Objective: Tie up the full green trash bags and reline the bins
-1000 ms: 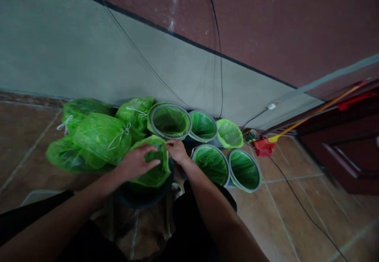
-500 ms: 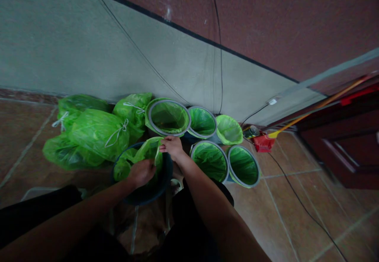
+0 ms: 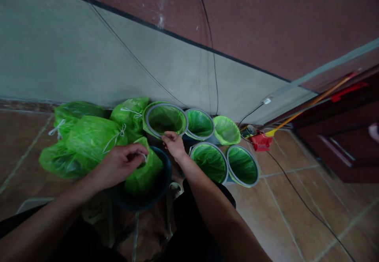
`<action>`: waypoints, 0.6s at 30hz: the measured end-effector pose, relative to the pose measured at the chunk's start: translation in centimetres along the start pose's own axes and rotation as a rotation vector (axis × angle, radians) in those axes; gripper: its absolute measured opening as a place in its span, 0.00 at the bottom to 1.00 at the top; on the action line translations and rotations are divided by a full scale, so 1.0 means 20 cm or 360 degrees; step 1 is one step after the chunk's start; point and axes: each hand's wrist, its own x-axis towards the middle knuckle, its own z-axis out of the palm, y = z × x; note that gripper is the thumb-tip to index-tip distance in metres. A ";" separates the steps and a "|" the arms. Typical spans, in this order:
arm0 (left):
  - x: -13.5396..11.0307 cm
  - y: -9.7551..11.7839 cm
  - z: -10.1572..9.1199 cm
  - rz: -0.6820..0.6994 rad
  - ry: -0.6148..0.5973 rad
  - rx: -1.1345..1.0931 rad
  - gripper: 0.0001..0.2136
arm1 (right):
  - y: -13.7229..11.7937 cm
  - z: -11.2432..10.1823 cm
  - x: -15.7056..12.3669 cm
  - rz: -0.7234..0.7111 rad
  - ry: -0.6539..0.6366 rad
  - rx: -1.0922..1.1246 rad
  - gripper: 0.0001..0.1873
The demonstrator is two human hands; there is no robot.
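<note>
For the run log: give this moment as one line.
left hand: pinching white drawstring of green bag | right hand: at bag's far edge, grip unclear | bag in dark bin | tied green bags left | lined bins right

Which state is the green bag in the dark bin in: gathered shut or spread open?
Gathered shut: the bag bunches to a top that the left hand pinches; the bin rim is bare.

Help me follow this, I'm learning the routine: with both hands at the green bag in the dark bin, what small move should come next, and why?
Probably draw the white string tight. The left hand pinches the gathered top of the green bag, which sits in the dark bin, while the right hand is at the rim. The tied bags beside it are all closed with knotted strings, and this one shows no knot yet.
</note>
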 end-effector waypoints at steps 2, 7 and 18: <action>0.03 0.02 -0.05 0.0017 0.0051 -0.0256 0.11 | -0.07 0.01 -0.07 -0.0212 -0.0289 0.0189 0.14; 0.13 -0.02 -0.06 -0.0172 0.0215 -0.0317 0.11 | -0.13 0.07 -0.26 -0.0604 -0.0812 0.0121 0.25; 0.15 -0.05 -0.14 -0.0247 0.0612 -0.0080 0.14 | -0.01 0.09 -0.25 -0.0512 -0.0641 -0.0191 0.13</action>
